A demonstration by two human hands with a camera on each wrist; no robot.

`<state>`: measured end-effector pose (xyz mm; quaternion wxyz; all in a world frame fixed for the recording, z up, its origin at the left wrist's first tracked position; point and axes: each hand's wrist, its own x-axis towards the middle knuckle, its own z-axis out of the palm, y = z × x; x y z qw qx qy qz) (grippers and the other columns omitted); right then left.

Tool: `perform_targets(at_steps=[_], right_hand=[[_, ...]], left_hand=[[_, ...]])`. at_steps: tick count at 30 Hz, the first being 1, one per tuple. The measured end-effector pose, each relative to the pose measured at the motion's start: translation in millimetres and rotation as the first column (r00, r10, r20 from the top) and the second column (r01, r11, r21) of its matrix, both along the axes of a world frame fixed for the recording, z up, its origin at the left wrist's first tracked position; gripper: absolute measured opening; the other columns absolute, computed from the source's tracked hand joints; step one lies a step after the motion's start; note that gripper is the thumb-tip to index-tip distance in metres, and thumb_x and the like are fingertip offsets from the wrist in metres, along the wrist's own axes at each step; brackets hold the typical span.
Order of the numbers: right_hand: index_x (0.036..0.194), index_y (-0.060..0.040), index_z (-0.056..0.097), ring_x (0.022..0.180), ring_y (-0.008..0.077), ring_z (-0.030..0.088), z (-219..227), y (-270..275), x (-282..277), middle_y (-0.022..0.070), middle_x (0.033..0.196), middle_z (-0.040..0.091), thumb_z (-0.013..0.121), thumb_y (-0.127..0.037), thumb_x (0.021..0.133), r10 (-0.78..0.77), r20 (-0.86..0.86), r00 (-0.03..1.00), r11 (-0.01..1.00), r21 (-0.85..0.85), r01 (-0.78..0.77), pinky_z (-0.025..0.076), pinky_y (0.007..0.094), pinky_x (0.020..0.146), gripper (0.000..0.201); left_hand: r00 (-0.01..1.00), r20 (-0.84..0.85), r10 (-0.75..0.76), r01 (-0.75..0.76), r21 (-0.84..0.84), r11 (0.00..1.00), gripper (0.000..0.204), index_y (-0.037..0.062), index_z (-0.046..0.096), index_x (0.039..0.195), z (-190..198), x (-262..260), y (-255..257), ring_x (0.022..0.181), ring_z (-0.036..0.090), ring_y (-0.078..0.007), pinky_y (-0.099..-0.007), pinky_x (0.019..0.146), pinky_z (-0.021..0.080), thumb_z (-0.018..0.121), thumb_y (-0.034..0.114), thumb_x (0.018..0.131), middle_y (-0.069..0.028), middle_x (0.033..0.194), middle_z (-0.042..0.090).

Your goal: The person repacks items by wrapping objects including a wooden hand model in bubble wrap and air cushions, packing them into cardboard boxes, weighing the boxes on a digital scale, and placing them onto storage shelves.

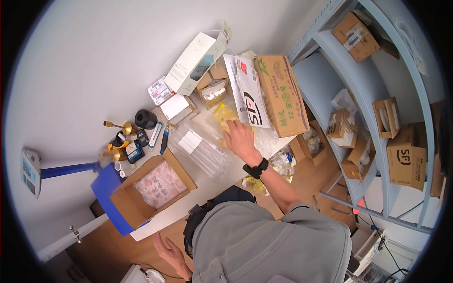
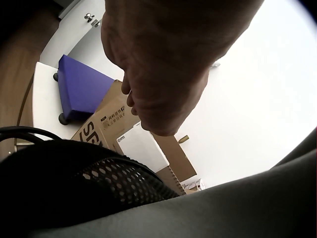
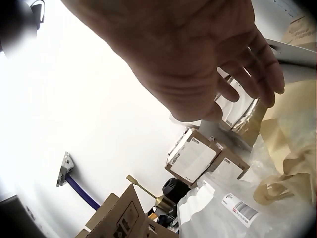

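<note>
My right hand reaches over the table among yellowish wrap and clear plastic. In the right wrist view, the fingers of this hand are loosely bent, holding nothing visible; the crumpled yellowish wrap lies below them. Clear plastic packaging with a white label is to its left. My left hand hangs beside the table's front edge, fingers extended and empty. The left wrist view shows the same hand from close up, with an open carton beyond it.
An open carton holds a pink-printed plastic packet. A tall carton stands beside a white SF envelope. Tape, a black roll and tools crowd the wall side. Blue-grey shelving with cartons is at the right.
</note>
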<state>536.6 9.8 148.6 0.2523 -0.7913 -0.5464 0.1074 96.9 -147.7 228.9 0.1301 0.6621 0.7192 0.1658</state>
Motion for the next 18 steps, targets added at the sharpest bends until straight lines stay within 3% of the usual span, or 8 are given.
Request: perform_targets(at_steps=[1,3,4,6,11,13,16,18], right_hand=[[0.121,-0.001,0.062,0.092,0.0398,0.07,4.2,11.3,3.0,0.0248,0.111,0.065,0.07,-0.026,0.09,0.003,0.0,1.0,1.0,0.007,-0.003,0.056,0.0503,0.075,0.04],[0.128,0.0002,0.059,0.103,0.044,0.066,10.4,37.9,10.6,0.0272,0.121,0.064,0.071,-0.031,0.092,-0.018,-0.346,0.938,0.999,0.037,0.033,0.054,0.05,0.087,0.05],[0.128,0.0002,0.059,0.103,0.044,0.066,9.2,56.4,16.3,0.0272,0.121,0.064,0.071,-0.031,0.092,-0.01,-0.345,0.938,0.999,0.045,0.027,0.054,0.05,0.087,0.05],[0.138,0.0051,0.049,0.118,0.0451,0.061,5.2,98.3,30.8,0.0301,0.131,0.06,0.073,-0.041,0.091,-0.079,-0.507,0.859,0.967,0.171,0.19,0.05,0.0476,0.099,0.07],[0.141,0.0202,0.031,0.132,0.0379,0.053,34.2,203.0,70.6,0.0341,0.139,0.051,0.081,-0.05,0.082,-0.245,-0.494,0.834,0.853,0.298,0.428,0.044,0.0418,0.11,0.104],[0.143,0.0216,0.022,0.134,0.0345,0.051,70.1,220.0,77.9,0.0323,0.142,0.049,0.085,-0.048,0.079,-0.039,-0.881,0.472,0.873,0.2,0.445,0.043,0.0376,0.112,0.114],[0.134,0.0154,0.05,0.114,0.0286,0.066,-5.0,289.1,94.5,0.0228,0.129,0.064,0.085,-0.033,0.082,-0.045,-0.937,0.347,0.836,0.155,0.526,0.051,0.0357,0.101,0.08],[0.133,0.0144,0.051,0.115,0.0283,0.065,16.7,273.0,91.6,0.0216,0.129,0.064,0.085,-0.033,0.082,0.005,-0.954,0.301,0.862,0.157,0.482,0.051,0.0359,0.1,0.077]], left_hand=[[1.0,-0.004,-0.006,0.006,-0.001,1.0,0.038,-0.0059,0.057,0.135,0.2,1.5,0.7,0.126,0.055,-0.0447,-0.0492,0.107,0.044,0.055,-0.002,0.097,-0.0271,0.135,0.059],[1.0,-0.008,-0.006,0.006,0.004,1.0,0.038,-0.0059,0.057,0.135,1.3,2.6,1.3,0.126,0.055,-0.0449,-0.0492,0.107,0.044,0.055,-0.002,0.097,-0.0273,0.135,0.059],[1.0,0.0,0.0,0.0,0.009,1.0,0.038,-0.0061,0.057,0.135,1.7,2.7,1.2,0.126,0.055,-0.0451,-0.0493,0.107,0.044,0.055,-0.002,0.097,-0.0274,0.134,0.059],[1.0,0.009,0.009,-0.009,0.017,1.0,0.037,-0.0062,0.057,0.134,3.3,1.0,-1.3,0.125,0.056,-0.0453,-0.0494,0.107,0.044,0.055,-0.002,0.097,-0.0275,0.134,0.059],[0.997,0.015,0.075,-0.075,0.032,0.997,0.036,-0.0057,0.059,0.132,4.7,-1.4,-12.2,0.122,0.057,-0.0462,-0.0499,0.104,0.045,0.055,-0.002,0.096,-0.0274,0.131,0.06],[1.0,-0.015,0.011,-0.01,0.097,0.995,0.032,-0.0062,0.061,0.129,16.4,5.8,-12.6,0.114,0.062,-0.0433,-0.0471,0.1,0.049,0.057,0.002,0.098,-0.0275,0.123,0.064],[0.999,-0.034,-0.01,0.015,0.137,0.99,0.029,-0.0068,0.064,0.126,10.4,5.0,-21.2,0.108,0.064,-0.043,-0.0461,0.098,0.05,0.06,0.006,0.1,-0.029,0.117,0.066],[0.999,-0.022,0.024,-0.021,0.118,0.993,0.03,-0.007,0.063,0.126,6.0,1.6,-27.9,0.11,0.062,-0.0457,-0.0479,0.1,0.049,0.06,0.005,0.099,-0.0304,0.12,0.065]])
